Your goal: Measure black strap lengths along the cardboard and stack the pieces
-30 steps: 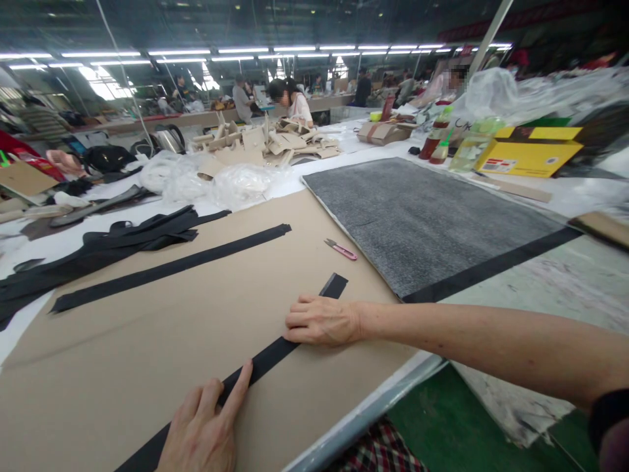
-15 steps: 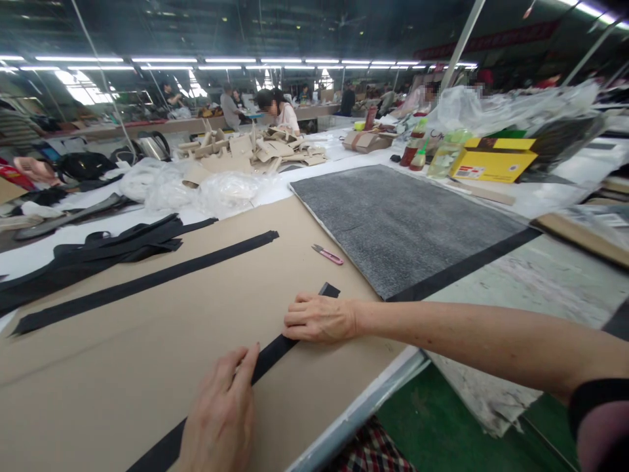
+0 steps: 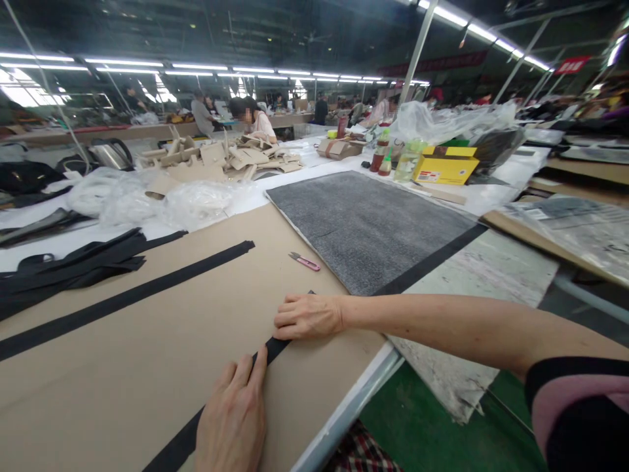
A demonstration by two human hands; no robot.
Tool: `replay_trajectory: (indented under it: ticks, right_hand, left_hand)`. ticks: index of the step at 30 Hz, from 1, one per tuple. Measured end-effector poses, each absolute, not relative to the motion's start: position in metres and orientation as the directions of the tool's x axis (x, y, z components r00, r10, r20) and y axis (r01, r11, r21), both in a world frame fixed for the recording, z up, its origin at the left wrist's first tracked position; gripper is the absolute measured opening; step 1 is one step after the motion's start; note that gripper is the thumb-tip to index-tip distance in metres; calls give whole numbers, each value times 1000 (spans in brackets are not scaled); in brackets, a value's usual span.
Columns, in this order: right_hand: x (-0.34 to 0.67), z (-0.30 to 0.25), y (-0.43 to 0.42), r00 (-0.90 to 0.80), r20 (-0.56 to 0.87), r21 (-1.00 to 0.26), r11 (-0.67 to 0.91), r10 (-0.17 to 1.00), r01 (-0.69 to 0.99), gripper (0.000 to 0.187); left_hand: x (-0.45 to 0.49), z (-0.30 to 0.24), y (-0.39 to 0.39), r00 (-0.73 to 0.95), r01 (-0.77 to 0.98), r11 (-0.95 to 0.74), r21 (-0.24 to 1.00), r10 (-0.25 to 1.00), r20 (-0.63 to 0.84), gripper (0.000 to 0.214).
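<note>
A black fabric strip (image 3: 183,444) lies diagonally on a brown cardboard sheet (image 3: 122,367) near the table's front edge. My left hand (image 3: 234,419) rests flat on the strip, fingers stretched out along it. My right hand (image 3: 307,316) lies palm down over the strip's far end, fingers together and curled slightly, covering that end. A second, longer black strip (image 3: 122,300) lies further back on the same cardboard.
Pink snips (image 3: 304,261) lie beside a grey felt mat (image 3: 363,226) with a black band along its near edge. A pile of black strips (image 3: 69,269), clear plastic bags (image 3: 196,196), cardboard pieces (image 3: 236,157), bottles (image 3: 381,154) and a yellow box (image 3: 445,167) lie behind. Other people work at far tables.
My left hand has slid up the strip toward my right hand. The right hand now covers the strip's far end. The view has turned to the right.
</note>
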State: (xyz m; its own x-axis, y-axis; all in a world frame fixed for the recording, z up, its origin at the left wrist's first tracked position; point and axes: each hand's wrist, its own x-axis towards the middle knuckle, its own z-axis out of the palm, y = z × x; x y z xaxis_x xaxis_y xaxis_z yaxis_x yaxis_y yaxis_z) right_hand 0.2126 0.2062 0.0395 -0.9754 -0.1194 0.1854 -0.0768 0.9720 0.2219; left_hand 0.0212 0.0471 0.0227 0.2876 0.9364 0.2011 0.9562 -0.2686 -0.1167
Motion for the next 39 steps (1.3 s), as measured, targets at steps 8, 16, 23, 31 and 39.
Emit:
replay_trajectory:
  ticks: [8,16,23,31,39]
  right_hand:
    - [232,40,214,-983,167,240,970,-76,-35,24]
    - [250,42,220,-988,153,240,971,-30,8,25]
    - [254,45,223,-991,137,238,971,-3,30,22]
    - [257,47,225,-994,105,255,966,23,49,18]
    - [267,48,221,-992,102,298,949,74,101,19]
  left_hand:
    - [29,28,53,282,951,-258,-169,949,138,59]
    - [31,27,56,259,957,-239,-166,960,107,57]
    - [30,17,63,319,948,-313,-59,930,183,49]
    - [41,28,72,295,953,-298,51,954,61,56]
    - [63,42,82,257,965,-256,-54,966,23,53]
